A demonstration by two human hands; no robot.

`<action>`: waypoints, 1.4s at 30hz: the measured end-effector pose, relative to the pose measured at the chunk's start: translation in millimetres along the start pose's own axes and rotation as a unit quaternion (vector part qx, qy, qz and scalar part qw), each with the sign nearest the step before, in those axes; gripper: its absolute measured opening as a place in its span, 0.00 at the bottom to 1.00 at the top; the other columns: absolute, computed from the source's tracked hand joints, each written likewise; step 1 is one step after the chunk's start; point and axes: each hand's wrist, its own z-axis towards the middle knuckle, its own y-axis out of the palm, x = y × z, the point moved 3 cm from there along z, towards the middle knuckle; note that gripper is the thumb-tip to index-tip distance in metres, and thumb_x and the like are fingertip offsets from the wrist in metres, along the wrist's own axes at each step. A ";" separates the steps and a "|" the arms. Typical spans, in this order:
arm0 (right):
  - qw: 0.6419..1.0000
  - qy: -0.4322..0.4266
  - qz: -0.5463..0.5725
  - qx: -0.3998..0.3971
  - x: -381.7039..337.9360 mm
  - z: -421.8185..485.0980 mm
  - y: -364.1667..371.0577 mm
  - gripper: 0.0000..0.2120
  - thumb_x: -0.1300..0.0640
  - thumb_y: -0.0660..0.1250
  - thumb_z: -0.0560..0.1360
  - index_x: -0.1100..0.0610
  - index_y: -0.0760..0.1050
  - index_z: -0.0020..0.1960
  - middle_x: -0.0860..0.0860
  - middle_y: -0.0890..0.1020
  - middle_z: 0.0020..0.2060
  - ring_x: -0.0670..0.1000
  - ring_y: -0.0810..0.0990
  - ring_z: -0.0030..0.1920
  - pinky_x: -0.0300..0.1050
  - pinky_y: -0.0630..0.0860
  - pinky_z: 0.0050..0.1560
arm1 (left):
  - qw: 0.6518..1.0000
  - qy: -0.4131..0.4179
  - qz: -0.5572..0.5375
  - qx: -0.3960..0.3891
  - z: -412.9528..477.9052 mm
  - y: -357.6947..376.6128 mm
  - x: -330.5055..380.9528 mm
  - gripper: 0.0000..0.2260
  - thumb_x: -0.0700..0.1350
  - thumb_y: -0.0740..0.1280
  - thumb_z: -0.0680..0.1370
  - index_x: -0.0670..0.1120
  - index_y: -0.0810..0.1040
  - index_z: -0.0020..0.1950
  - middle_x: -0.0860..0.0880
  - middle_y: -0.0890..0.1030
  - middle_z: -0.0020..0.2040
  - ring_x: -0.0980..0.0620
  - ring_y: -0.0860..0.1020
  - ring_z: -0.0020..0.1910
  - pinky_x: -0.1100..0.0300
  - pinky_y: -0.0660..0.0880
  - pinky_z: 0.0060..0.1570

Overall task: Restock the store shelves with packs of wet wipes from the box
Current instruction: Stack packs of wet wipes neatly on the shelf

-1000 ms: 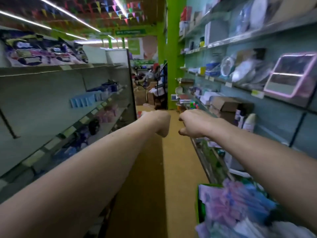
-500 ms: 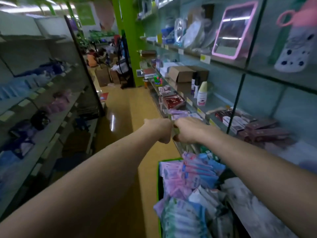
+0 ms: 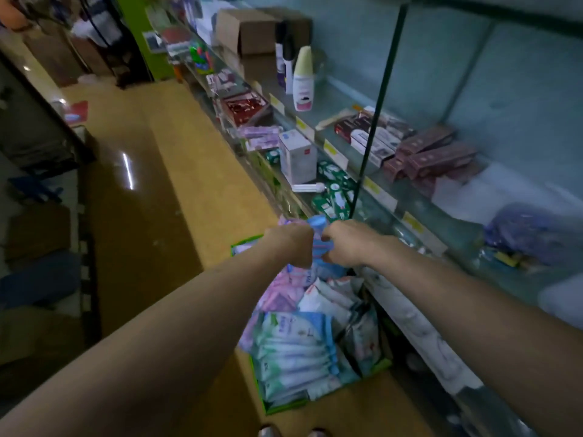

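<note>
1. While only the head view is available, it takes in the whole work area: a shop aisle with a yellow-brown tiled floor [image 3: 195,171] and a pale blue-green shelving unit [image 3: 441,197] along the right side.
2. Task stock: soft plastic packs of wet wipes [image 3: 293,348] in white, blue, pink and green. They are heaped loosely in an open green cardboard box [image 3: 284,406]. The box stands on the floor, tight against the foot of the shelving, probably so that each pack needs only a short lift.
3. Left hand [image 3: 291,246]: arm stretched forward, fingers clenched into a fist above the far end of the box.
4. Right hand [image 3: 344,244]: likewise clenched, knuckles just beside those of the left hand.
5. Blue wipe pack [image 3: 317,225]: it shows in the gap between the two fists. It probably lies on top of the heap rather than in either grasp, though motion blur leaves this uncertain.
6. Shelf stock already in place:
   - a white bottle with a pink label [image 3: 303,80], upright;
   - a white carton [image 3: 296,156] on the tier below;
   - flat maroon cartons [image 3: 438,156], lying side by side;
   - small green packets [image 3: 334,190] near the shelf edge.
7. Judgement: restocking is at its start. The box is full, and no pack from it is seen on a shelf.
</note>
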 end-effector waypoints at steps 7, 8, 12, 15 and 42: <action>0.995 0.027 0.044 -0.088 22.9 13.1 77.1 0.14 0.52 0.64 0.76 0.53 0.76 0.61 0.56 0.77 0.61 0.58 0.76 0.61 0.43 0.71 0.51 | 0.995 0.004 -0.016 -0.101 26.2 80.5 -3.6 0.26 0.48 0.69 0.74 0.46 0.68 0.71 0.45 0.71 0.69 0.43 0.72 0.67 0.46 0.70 0.65; 0.993 0.029 0.048 -0.101 22.3 16.0 89.8 0.15 0.52 0.64 0.76 0.53 0.75 0.62 0.55 0.76 0.62 0.58 0.75 0.61 0.44 0.71 0.53 | 0.993 -0.004 -0.030 -0.113 26.4 90.5 -7.4 0.26 0.48 0.70 0.75 0.45 0.68 0.71 0.44 0.72 0.69 0.43 0.72 0.66 0.48 0.70 0.64; 0.987 0.036 0.062 -0.147 16.6 26.5 136.5 0.16 0.54 0.62 0.76 0.56 0.73 0.63 0.56 0.73 0.64 0.58 0.72 0.64 0.46 0.71 0.57 | 0.984 -0.041 -0.095 -0.142 23.3 121.8 -23.8 0.23 0.48 0.68 0.76 0.39 0.71 0.68 0.41 0.75 0.64 0.43 0.76 0.61 0.55 0.73 0.55; 0.974 0.070 0.099 -0.190 13.4 28.6 160.6 0.13 0.51 0.61 0.77 0.57 0.75 0.57 0.56 0.77 0.56 0.56 0.78 0.54 0.43 0.73 0.44 | 0.976 -0.075 -0.119 -0.165 17.2 140.3 -35.1 0.20 0.47 0.66 0.78 0.38 0.73 0.66 0.41 0.74 0.65 0.44 0.74 0.62 0.58 0.71 0.55; 0.904 0.213 0.334 -0.163 15.3 37.8 214.7 0.44 0.42 0.67 0.73 0.62 0.50 0.76 0.58 0.71 0.66 0.57 0.77 0.56 0.47 0.76 0.48 | 0.768 -0.360 -0.484 -0.215 -16.1 186.7 -50.8 0.25 0.55 0.69 0.76 0.43 0.67 0.67 0.39 0.75 0.62 0.38 0.78 0.56 0.43 0.80 0.47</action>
